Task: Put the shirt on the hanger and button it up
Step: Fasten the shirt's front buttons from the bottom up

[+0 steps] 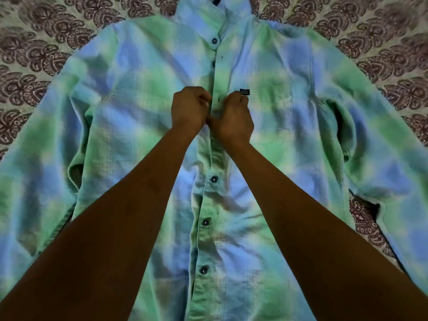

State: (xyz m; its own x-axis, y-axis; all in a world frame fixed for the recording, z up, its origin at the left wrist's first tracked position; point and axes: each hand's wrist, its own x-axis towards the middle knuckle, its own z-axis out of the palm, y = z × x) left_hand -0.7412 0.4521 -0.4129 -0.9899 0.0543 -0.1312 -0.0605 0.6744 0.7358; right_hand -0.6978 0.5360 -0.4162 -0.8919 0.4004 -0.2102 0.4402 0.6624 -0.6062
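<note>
Nearest, two bare forearms reach out from the bottom corners and close in toward the middle of the shirt (289, 117), a soft plaid in green and blue that lies front-up and spread flat, sleeves thrown out to either side. It covers nearly the whole bedspread (41, 54), a pale cloth printed with dark scalloped motifs that shows only around the edges.

Down the lower half of the placket (209, 205) the two front panels overlap, and three dark buttons sit in a line there: the lowest button (203, 270), one above it (206, 221), and a third (214, 179) just below the wrists.

Farther up, both hands meet at chest height, right on the placket. The left hand (190, 107) is curled with its fingers pinched together on the edge of the fabric — the right hand (234, 119) is likewise closed, gripping the placket cloth from the other side, its thumb pressing in toward the left wrist. The two hands touch or nearly touch at the base. What exactly sits between the fingertips is hidden by the knuckles.

Just past the right hand's knuckles is a small dark label (244, 91) sewn to the chest. Beyond the hands the placket runs on with a small button (213, 63) and then a larger one (214, 40) near the neck. At the far end the collar (208, 8) stands up, a dark patch showing inside it — whether a hanger is in there I cannot tell.
</note>
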